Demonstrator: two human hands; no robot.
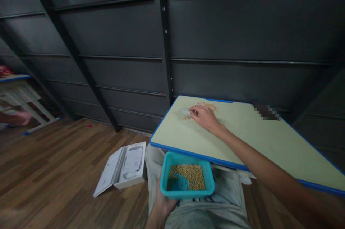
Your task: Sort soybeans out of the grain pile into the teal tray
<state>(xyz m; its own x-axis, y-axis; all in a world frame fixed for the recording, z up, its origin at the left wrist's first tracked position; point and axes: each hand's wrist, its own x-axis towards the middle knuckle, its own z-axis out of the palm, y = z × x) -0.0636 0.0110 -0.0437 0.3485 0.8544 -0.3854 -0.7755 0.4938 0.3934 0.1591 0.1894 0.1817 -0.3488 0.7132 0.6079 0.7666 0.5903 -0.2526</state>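
A turquoise plastic tray [165,164] rests at my lap just below the table's front edge, with round yellow-tan beans [192,174] heaped mostly toward its back and right. My left hand [165,202] grips the tray's left side from below, its fingertips hidden beneath it. Over the far left part of the table, my right hand [204,115] pinches a small clear, roundish plastic piece [184,111]; its exact kind is not plain. Orange-tan grains [211,106] lie scattered behind the hand, and a few more [185,118] sit by the clear piece.
The pale table [269,142] has a blue edge and stands against a dark metal wall [242,27]. A dark blurred object [266,111] lies at its back right. An opened white box [132,164] is on the wooden floor [67,171]. Another table [16,78] stands far left.
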